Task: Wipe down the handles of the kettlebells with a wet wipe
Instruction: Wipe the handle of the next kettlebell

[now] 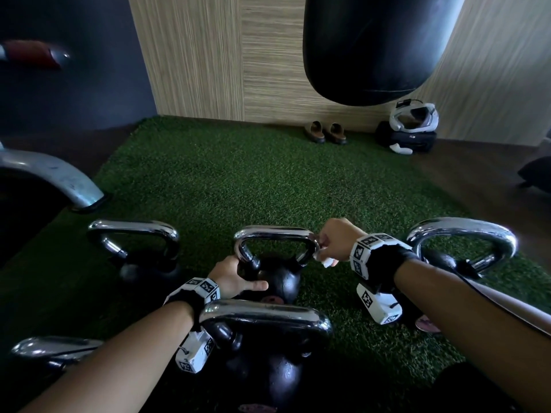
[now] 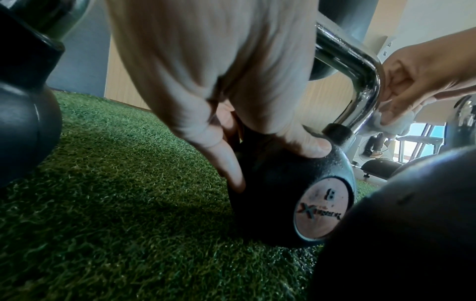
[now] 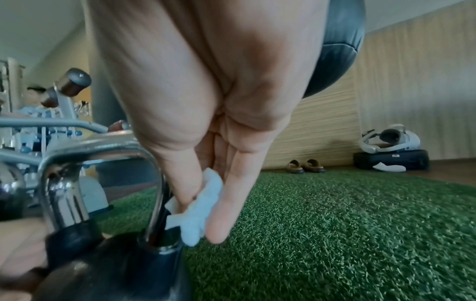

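Your right hand pinched the crumpled white wipe against the chrome handle; your left hand gripped the pebbled black kettlebell.

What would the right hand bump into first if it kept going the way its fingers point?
Probably the kettlebell's black body: the right hand, holding the wipe, points down the handle's side toward it.

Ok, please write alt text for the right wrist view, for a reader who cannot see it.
A right hand pinches a white wet wipe against the side of a kettlebell's chrome handle, just above the black body. Behind lie green turf, a pair of sandals and a wood-grain wall.
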Available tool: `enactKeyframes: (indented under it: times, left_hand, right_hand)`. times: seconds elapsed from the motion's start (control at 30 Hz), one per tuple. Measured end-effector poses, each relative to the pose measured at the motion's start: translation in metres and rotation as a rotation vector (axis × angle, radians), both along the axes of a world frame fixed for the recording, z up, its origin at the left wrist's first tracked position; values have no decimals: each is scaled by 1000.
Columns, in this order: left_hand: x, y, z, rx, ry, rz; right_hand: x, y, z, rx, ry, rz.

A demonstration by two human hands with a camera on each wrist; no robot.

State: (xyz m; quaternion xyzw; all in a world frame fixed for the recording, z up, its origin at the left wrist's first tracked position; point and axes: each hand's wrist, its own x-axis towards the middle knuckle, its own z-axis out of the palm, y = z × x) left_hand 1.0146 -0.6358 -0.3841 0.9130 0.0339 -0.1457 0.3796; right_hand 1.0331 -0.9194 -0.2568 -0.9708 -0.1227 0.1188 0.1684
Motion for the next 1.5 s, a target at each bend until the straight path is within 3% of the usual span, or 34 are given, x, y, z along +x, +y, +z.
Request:
enactKeyframes:
  times: [0.17,0.33,0.43,0.53,0.67,0.77,0.9,1.0,1.2,1.3,1.37,1.43,1.5]
  left_hand:
    - [-11,-4,14,-39,0,7]
    - [-13,-4,24,-16,-7,-30]
    - [-3,3,37,6,156,-80]
    - [-1,14,74,88,286,-41]
    - [5,30,139,95,44,61]
    - [9,25,182,-122,-132,53]
    - [-3,-9,215,-622,-37,-34]
    - [-6,-27,214,-713,22,-118]
    - [-5,-34,199,-833,16,-156]
    - [-2,-37,195,-760,-83,-158]
    - [1,-34,190,-451,-337,-149]
    - [-2,-29,187,-44,-597,-195]
    - [-5,-28,178,91,-664,-300]
  right_hand:
    - [4,0,-19,121,72,-59]
    - [-10,-1,-50,479,189,-220]
    - [-6,-18,-47,498,184,-247]
    - [3,-36,-30,585,109,-347]
    - [2,-34,14,766,-12,-322]
    - [-9,-11,47,884,-2,-202]
    - [-19,28,66,941,-125,-33]
    - [-19,47,65,884,-245,13]
    - [-14,55,54,847,-464,-137]
    - [-10,47,44,868,-354,-69]
    - [-5,39,33,890,-295,-171]
    - [3,25,13,770,-260,-416]
    - [8,10,-17,560,-78,-513]
